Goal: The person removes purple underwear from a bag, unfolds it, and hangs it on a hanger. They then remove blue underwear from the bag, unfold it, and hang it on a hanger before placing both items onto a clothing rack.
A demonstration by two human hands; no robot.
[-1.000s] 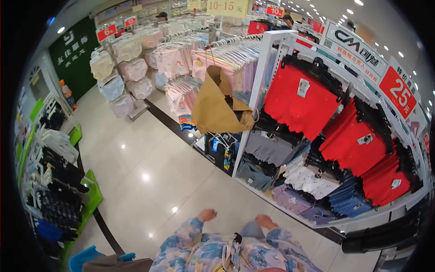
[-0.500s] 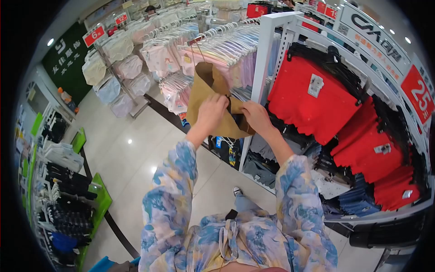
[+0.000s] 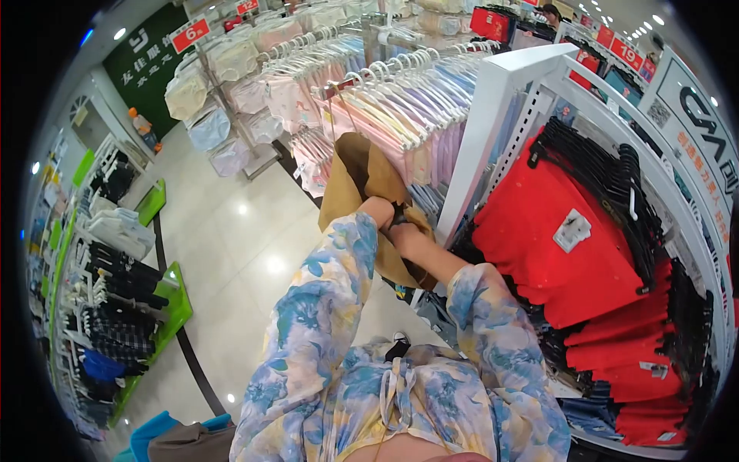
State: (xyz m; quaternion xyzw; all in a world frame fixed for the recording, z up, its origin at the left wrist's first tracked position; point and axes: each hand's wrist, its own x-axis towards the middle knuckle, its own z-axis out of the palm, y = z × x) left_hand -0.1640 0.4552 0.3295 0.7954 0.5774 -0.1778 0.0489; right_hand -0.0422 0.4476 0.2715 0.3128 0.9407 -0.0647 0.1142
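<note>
A tan bag-like item (image 3: 346, 181) with an open top hangs by a thin strap from the end of a clothes rail. My left hand (image 3: 377, 209) is against its front, the fingers mostly hidden. Right beside it, my right hand (image 3: 402, 231) reaches to the same spot, where a small dark part shows between the hands. The fingers of my right hand are also largely hidden, so I cannot make out what either hand grips.
Pastel clothes on white hangers (image 3: 416, 100) fill the rail behind the bag. A white display frame (image 3: 493, 115) stands close on the right, with red garments (image 3: 539, 231) on black hangers. Another rack with a green base (image 3: 173, 308) is at the left.
My hands have come closer together at the tan item, with the fingers now hidden. The view has shifted, and the red garments look larger and nearer.
</note>
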